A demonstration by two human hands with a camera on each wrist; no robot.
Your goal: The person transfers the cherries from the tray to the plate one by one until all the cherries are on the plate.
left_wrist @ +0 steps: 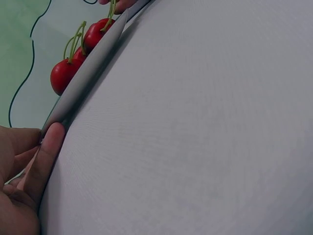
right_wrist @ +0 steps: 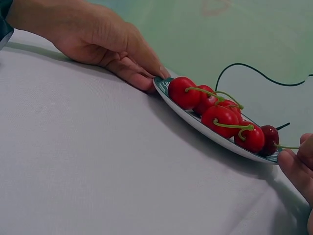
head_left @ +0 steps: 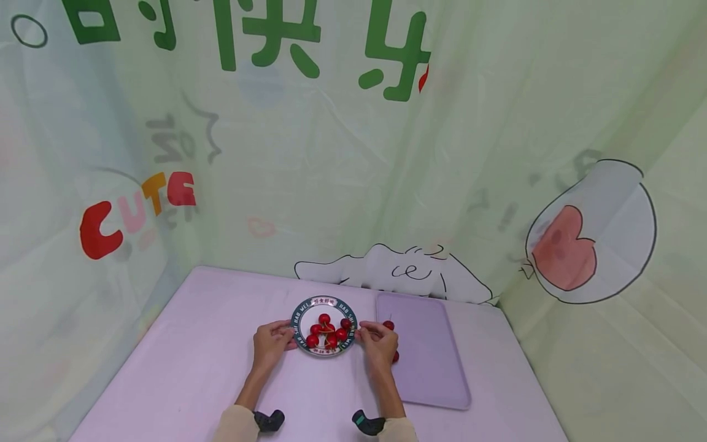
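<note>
A small round plate (head_left: 324, 301) with a dark lettered rim holds several red cherries (head_left: 329, 331) with green stems. It lies on a pale purple tablecloth (head_left: 210, 344). My left hand (head_left: 274, 342) holds the plate's left rim, with the thumb (left_wrist: 50, 145) pressed against the edge of the plate (left_wrist: 88, 73). My right hand (head_left: 375, 341) pinches the right rim. In the right wrist view the cherries (right_wrist: 220, 117) sit in a row on the shallow plate (right_wrist: 205, 128), the left hand (right_wrist: 98, 39) at its far edge and my right fingertips (right_wrist: 296, 169) at the near edge.
A flat purple tray (head_left: 428, 362) lies just right of the plate, with two loose cherries (head_left: 389, 325) at its left edge near my right hand. Printed green fabric walls (head_left: 353, 184) close in the table at the back and both sides.
</note>
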